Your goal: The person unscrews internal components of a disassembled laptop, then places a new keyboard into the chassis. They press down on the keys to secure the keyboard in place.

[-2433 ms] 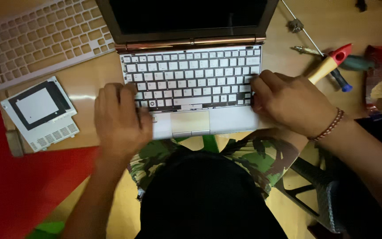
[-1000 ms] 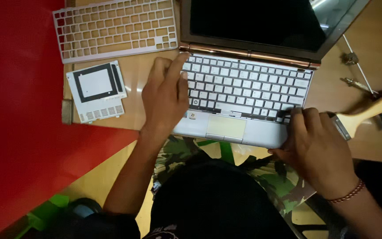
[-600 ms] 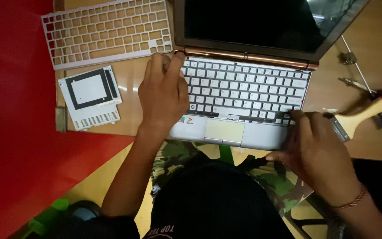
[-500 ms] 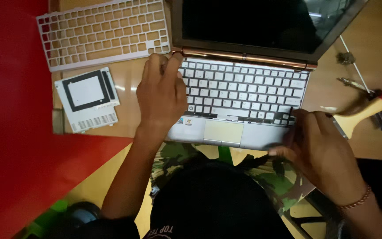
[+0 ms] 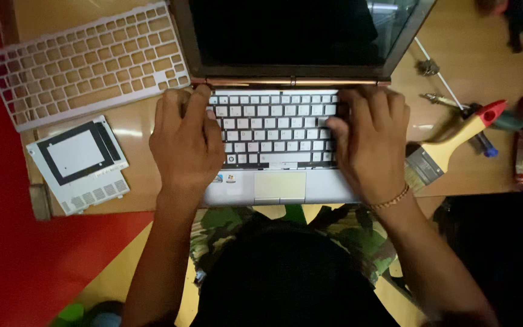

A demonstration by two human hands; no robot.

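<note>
Silver laptop keyboard (image 5: 273, 130) lies under flat left hand (image 5: 186, 142) and right hand (image 5: 370, 145).

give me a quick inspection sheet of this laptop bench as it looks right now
surface: wooden table, red area along its left side
job's things: open laptop, screen dark, keyboard seated in it
clutter: bare white keyboard frame, white cover panel, paintbrush, screwdriver, small metal parts at far right
grippers: left hand and right hand both flat on the keyboard's ends, fingers pressing
cables: nothing seen
surroundings: camouflage cloth below the table edge
</note>
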